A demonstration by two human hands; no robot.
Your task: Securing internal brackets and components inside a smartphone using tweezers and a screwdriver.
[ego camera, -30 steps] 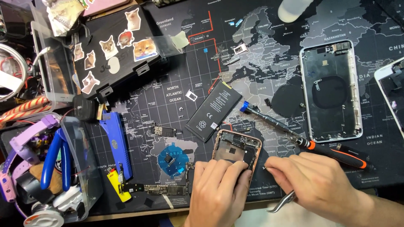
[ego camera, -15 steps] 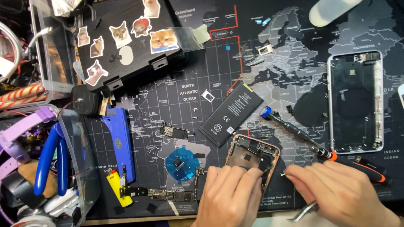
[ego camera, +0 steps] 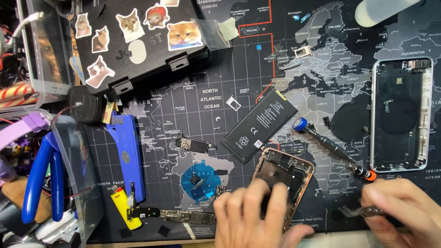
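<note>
Our left hand (ego camera: 250,216) is lying flat, fingers spread a bit, pressing down on the near end of the gutted phone frame (ego camera: 287,177) with the coppery rim. It's not really wrapped around it, more pinning it to the world-map mat (ego camera: 202,98). The frame sits tilted, its far end poking out past our fingertips.

Our right hand (ego camera: 404,206) is curled closed around a pair of curved metal tweezers (ego camera: 360,211), whose tips stick out toward the left hand, just off the frame's edge.

Right above the right hand there's the black screwdriver (ego camera: 333,149) with the blue cap and orange collar, lying diagonally, collar end nearly touching our knuckles. Past that, further out, is a silver phone shell (ego camera: 402,115) lying open side up.

Just beyond the left hand's fingertips is the loose black battery (ego camera: 264,124), close to the frame's far corner. Off to the left of that hand: a blue round pad (ego camera: 200,181) with tiny parts on it, some circuit board strips (ego camera: 188,216), a yellow lighter (ego camera: 124,206) and a blue pry tool (ego camera: 128,151). Way out past all that, a black case with cat stickers (ego camera: 138,41).
</note>
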